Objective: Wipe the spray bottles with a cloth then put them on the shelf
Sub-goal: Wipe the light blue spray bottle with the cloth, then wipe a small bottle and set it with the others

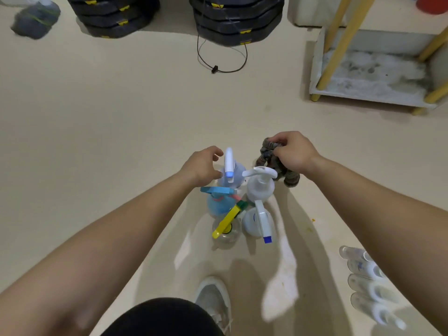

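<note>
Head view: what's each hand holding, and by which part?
Right hand grips the dark cloth by its bunched top. Left hand holds nothing, open beside the head of the pale-blue spray bottle.

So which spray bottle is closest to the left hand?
The pale lilac bottle at the far end. The left hand curls beside its white trigger; the blue bottle, yellow-triggered bottle, white pump bottle and blue-nozzled bottle stand farther off.

The pale beige floor (121,117) carried five spray bottles (260,187) standing close together at the centre. A row of clear bottles (363,265) lay near right. A shelf (363,97) on yellow legs stood far right. Two stacks of black cases (237,20), a looped cord (223,69) and a grey mop head (36,18) sat at the far side.
</note>
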The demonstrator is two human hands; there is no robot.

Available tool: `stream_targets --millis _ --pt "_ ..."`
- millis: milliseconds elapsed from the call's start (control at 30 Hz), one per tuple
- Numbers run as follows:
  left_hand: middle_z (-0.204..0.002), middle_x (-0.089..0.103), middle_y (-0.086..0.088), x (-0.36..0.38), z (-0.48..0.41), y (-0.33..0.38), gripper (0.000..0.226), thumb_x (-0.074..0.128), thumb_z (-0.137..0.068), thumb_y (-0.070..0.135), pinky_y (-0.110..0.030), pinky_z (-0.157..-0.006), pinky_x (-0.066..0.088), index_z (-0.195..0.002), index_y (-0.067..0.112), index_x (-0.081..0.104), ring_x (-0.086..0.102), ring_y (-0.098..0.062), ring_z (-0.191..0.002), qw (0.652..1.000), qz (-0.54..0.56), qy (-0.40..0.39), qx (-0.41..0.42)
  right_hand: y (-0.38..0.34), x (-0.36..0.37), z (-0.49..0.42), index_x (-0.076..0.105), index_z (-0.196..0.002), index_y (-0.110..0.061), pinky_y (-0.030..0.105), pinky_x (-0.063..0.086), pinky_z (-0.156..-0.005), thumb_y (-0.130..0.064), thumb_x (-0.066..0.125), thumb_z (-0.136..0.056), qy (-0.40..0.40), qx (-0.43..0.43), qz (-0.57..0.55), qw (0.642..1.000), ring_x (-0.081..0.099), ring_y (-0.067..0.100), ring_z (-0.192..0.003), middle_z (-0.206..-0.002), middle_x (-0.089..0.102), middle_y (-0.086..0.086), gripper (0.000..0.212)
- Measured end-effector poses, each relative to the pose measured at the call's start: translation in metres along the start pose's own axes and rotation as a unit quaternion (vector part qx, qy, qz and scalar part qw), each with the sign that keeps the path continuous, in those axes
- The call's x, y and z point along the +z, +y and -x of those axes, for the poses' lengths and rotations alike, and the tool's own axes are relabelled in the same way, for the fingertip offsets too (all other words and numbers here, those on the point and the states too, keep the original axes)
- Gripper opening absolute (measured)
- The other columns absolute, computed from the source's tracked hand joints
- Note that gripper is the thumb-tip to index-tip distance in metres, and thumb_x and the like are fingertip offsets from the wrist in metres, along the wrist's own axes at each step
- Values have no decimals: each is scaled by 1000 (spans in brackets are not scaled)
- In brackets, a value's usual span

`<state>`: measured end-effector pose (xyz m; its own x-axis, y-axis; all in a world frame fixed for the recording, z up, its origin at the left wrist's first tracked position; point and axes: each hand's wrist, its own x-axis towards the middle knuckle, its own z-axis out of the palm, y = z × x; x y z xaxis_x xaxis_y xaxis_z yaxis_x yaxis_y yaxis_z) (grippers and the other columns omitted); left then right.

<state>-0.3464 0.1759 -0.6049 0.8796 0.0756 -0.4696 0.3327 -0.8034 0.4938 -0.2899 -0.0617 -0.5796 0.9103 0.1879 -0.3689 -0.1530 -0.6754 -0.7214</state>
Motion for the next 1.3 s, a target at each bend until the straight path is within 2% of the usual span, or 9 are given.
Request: stream_targets --millis 233,333,533,667,767,900,1000,1100,1300 --pt "-140 59 -3 -53 68 49 46 67 -95 35 -30 -99 41 -136 17 57 54 -23 -127 996 -92 7 -8 -20 -79 86 73 -99 -20 30 53 -79 -2 48 -86 102 1 -93 990 67 22 -87 -87 72 -3 34" --pt "-134 61 -2 -70 102 93 41 67 -95 34 -28 -96 41 -131 16 60 56 -23 -123 994 -100 19 25 -11 -111 130 74 -98 -21 32 53 -86 -3 51 -86 126 8 -120 985 67 23 -95 -96 73 1 31" --pt "-115 67 0 -72 162 203 22 66 -94 33 -28 -86 43 -111 19 66 56 -19 -102 981 -153 5 120 17 -168 218 75 -100 -15 30 48 -82 -3 53 -88 173 24 -151 973 64 23 -94 -100 73 5 28" --pt "-115 67 0 -26 193 261 18 63 -96 32 -26 -87 43 -109 20 66 56 -18 -101 970 -172 -28 171 51 -192 266 75 -92 -7 39 53 -86 -11 55 -86 187 49 -182 964 66 25 -88 -91 73 8 21" --pt "-118 67 -1 31 204 282 16 64 -95 34 -28 -89 45 -106 23 64 57 -20 -103 965 -176 -69 185 83 -201 292 69 -88 0 41 53 -83 -25 54 -76 195 85 -197 957 62 27 -82 -82 68 10 32" --pt "-124 64 -2 115 204 279 39 69 -91 38 -29 -89 46 -125 20 60 58 -20 -102 966 -164 -120 159 125 -197 310 68 -77 -10 40 53 -83 -18 53 -84 193 149 -177 954 62 27 -81 -79 68 6 20" --pt "-132 60 -3 170 200 265 52 70 -91 33 -35 -98 49 -137 21 50 59 -23 -112 968 -158 -154 119 158 -186 316 66 -72 -17 31 47 -73 -15 51 -87 186 210 -162 946 61 28 -79 -78 66 4 21" --pt "-134 58 -3 208 191 243 57 66 -91 24 -40 -98 50 -143 23 42 59 -24 -116 972 -163 -149 82 195 -175 313 62 -72 -15 30 43 -71 -13 49 -88 174 274 -138 936 59 31 -80 -80 64 7 21" --pt "-133 58 -2 258 154 203 65 64 -87 11 -37 -92 51 -146 23 39 59 -24 -115 991 -87 -104 21 248 -156 293 60 -81 -9 30 36 -54 -19 45 -91 158 339 -104 922 54 22 -67 -81 61 8 21"
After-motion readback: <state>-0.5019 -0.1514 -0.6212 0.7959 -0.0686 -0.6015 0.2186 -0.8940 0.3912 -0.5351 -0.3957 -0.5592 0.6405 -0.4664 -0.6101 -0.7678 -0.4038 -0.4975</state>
